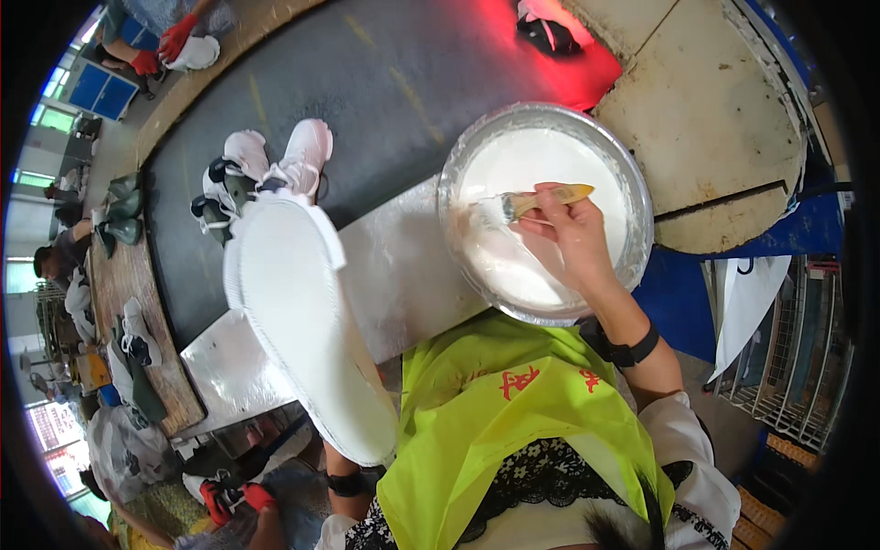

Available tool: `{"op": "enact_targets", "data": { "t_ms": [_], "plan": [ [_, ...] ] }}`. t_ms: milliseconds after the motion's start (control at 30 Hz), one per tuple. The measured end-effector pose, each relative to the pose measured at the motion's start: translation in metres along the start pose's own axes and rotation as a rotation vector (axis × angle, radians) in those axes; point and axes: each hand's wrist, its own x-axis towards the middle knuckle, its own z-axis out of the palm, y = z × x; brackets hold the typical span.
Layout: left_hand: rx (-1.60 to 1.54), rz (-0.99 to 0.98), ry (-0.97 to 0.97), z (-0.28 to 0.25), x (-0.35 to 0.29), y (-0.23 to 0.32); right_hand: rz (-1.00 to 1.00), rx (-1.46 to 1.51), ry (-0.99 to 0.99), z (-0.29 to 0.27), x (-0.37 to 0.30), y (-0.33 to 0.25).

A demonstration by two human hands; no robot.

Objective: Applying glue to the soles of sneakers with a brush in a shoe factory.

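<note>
A white shoe (298, 312) is held tilted up in front of me, its broad pale underside facing me. My left forearm with a black wrist band (348, 481) runs up behind it; the fingers of my left hand are hidden by the shoe. My right hand (579, 234) pinches a flat brush (513, 205) with a yellow handle. White liquid coats its bristles. The brush hovers over or touches white liquid (527, 151) in a round metal basin (641, 211); I cannot tell which.
Beyond the shoe, white sneakers (305, 158) rest on a dark belt (367, 92), beside a metal ledge (394, 266). A stained board (706, 110) lies right of the basin. Co-workers' red gloves (177, 38) show at far left and lower left (258, 496). A wire rack (788, 357) stands right.
</note>
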Motion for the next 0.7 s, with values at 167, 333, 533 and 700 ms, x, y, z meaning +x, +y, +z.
{"op": "enact_targets", "data": {
  "t_ms": [167, 333, 533, 700],
  "plan": [
    [-0.061, -0.052, 0.001, 0.013, 0.036, -0.001, -0.017, -0.055, -0.049, -0.010, 0.024, -0.035],
    [-0.122, -0.149, 0.012, 0.036, 0.077, -0.011, -0.124, -0.101, -0.092, -0.007, 0.039, -0.080],
    [-0.185, -0.255, 0.082, 0.029, 0.085, -0.007, -0.155, -0.511, -0.149, 0.003, 0.053, -0.107],
    [-0.113, -0.260, 0.000, 0.031, 0.091, 0.000, -0.314, -0.698, -0.338, -0.015, 0.064, -0.072]
  ]
}}
